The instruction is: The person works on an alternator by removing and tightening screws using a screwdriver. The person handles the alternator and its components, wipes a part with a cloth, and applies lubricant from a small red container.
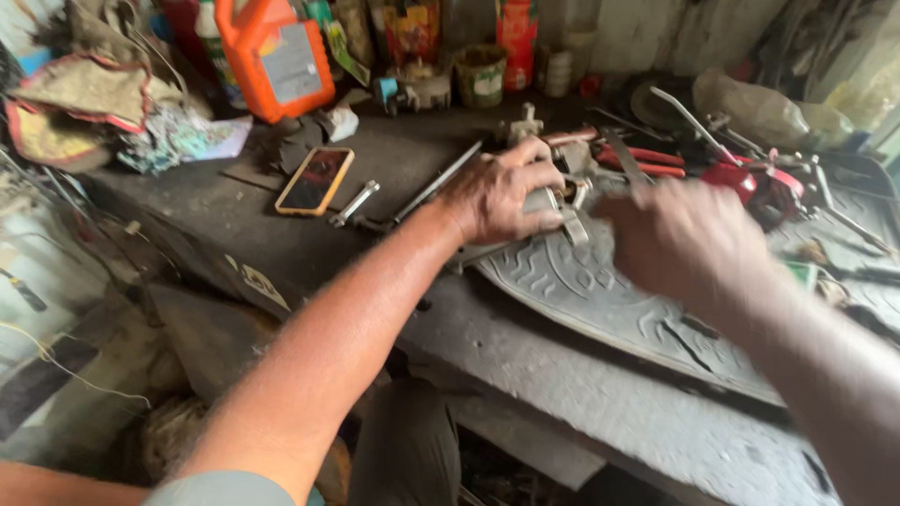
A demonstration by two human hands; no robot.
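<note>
Nearby, orange jug (pixel 272 56) (grey label).

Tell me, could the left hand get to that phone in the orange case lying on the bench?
Probably yes. The left hand grips a metal part, and the phone lies to its left on open bench, with only a small wrench between.

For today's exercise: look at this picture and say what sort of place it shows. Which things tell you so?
Probably a small repair workshop. A grimy workbench is strewn with metal tools, red-handled pliers among them; an orange oil jug and cans stand at the back. The left hand grips a metal part.
</note>
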